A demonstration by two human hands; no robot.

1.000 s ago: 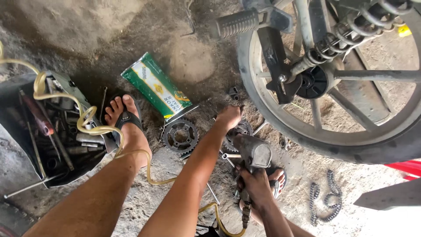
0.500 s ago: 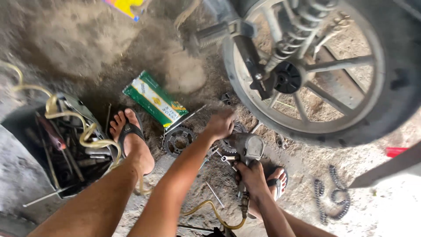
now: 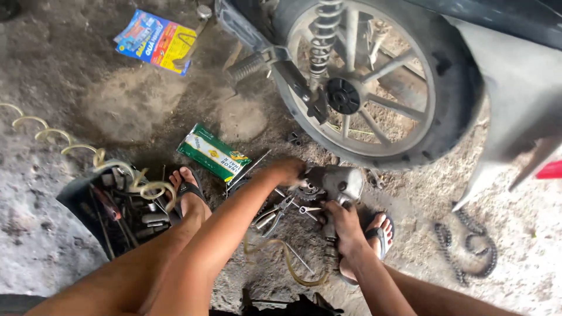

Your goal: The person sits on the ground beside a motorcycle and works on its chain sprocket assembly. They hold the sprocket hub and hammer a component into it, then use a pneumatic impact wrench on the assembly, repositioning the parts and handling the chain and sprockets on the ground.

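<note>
My right hand (image 3: pixel 342 219) grips the handle of a grey pneumatic impact wrench (image 3: pixel 338 182) that lies low over the dirt floor. My left hand (image 3: pixel 290 171) is closed on a small toothed sprocket (image 3: pixel 308 192) right at the wrench's nose. A yellowish coiled air hose (image 3: pixel 293 266) runs from the wrench toward me. Pliers (image 3: pixel 280 209) lie on the ground just below my left forearm. The motorcycle's rear wheel (image 3: pixel 374 88) with its shock spring stands directly beyond both hands.
A green and white box (image 3: pixel 213 153) lies left of my left hand. A dark tool tray (image 3: pixel 114 213) with several tools sits by my left foot. A drive chain (image 3: pixel 468 248) lies at right. A blue and yellow packet (image 3: pixel 155 41) lies far left.
The view has tilted up, showing more of the wheel and the far packet. My left hand has moved right onto the wrench's nose, and the wrench has lifted slightly toward the wheel.
</note>
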